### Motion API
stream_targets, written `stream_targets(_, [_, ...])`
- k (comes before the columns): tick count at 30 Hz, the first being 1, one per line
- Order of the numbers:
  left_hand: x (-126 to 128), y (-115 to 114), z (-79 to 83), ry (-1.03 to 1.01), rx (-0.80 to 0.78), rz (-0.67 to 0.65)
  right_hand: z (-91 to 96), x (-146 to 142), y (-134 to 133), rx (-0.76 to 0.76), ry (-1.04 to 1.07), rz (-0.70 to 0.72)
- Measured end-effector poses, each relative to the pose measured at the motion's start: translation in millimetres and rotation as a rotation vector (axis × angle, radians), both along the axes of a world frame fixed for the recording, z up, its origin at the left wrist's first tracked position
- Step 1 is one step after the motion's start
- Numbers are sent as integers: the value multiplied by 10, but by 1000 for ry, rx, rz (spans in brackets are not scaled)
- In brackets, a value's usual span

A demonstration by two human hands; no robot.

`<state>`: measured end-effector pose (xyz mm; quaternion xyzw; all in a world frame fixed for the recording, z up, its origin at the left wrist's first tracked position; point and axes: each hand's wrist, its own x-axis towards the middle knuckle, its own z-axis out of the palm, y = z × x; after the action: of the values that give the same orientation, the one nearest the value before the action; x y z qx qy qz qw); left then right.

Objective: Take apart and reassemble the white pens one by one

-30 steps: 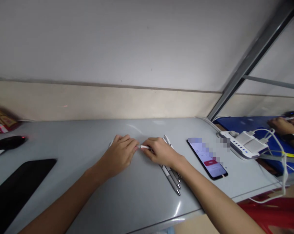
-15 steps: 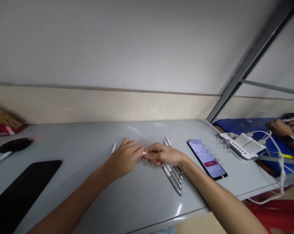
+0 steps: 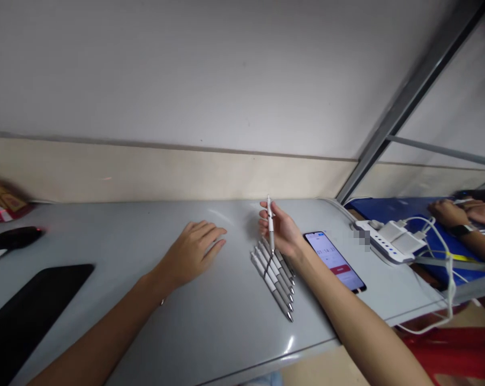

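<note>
1. My right hand [image 3: 281,231] is raised a little off the grey tabletop [image 3: 125,236], around the middle of its far side, with the fingers closed round a white pen [image 3: 269,210].
2. The pen stands almost upright in that grip. One end sticks up above my fingertips and the other points down toward the row of pens [image 3: 273,274].
3. That row lies flat on the tabletop just below my right hand. It is several white-and-grey pens side by side and touching, slanting toward the near edge.
4. My left hand [image 3: 196,249] rests palm-down on the tabletop to the left of the row and apart from it. It is open, with the fingers loosely together and pointing right. I cannot tell whether anything lies under it.
5. A smartphone [image 3: 334,260] with its screen lit lies just right of my right wrist, toward the right edge.
6. A white power strip [image 3: 390,241] with plugs and white cables [image 3: 451,279] sits at the far right corner.
7. Beyond that corner, a co-worker's hands [image 3: 453,212] rest on a blue surface.
8. Near the left edge are a black computer mouse [image 3: 11,237], a black mat [image 3: 29,305] and a red snack packet [image 3: 1,202].
</note>
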<state>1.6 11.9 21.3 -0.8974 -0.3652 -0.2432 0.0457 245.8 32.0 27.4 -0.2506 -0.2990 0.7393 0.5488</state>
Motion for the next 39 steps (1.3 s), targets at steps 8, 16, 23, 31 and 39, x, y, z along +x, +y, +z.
stream_targets(8, [-87,117,-89,-130,-46,75,32,123,12,91,68,17])
stream_targets(16, [-147,152,-89,-176,-91,147,70,146,31,146,43,-12])
stream_targets(23, [-175,210,-93,-152,-59,154,69,144,18,155,-7,-41])
stream_targets(31, [-270,283,-135,-104,-72,334,50,114,6,142,13,-24])
stream_targets(39, [-255,271,-108,-105,-114,351,89,41,-65,141,65,-2])
